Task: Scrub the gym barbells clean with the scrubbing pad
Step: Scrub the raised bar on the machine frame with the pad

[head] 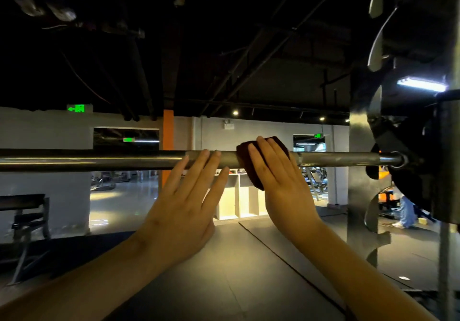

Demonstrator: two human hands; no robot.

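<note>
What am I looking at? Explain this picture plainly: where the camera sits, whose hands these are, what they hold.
No machine here: one camera worn on a person's head looks forward at their own bare hands in a dim gym. A steel barbell runs across the view, its right end at a rack. The left hand rests on the bar with straight fingers. The right hand presses a dark red scrubbing pad, draped over the bar, against the metal. Both hands lie fairly flat.

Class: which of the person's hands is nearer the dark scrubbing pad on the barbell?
Right. The right hand presses the scrubbing pad against the barbell; the left hand rests on the bar beside the pad, apart from it.
</note>
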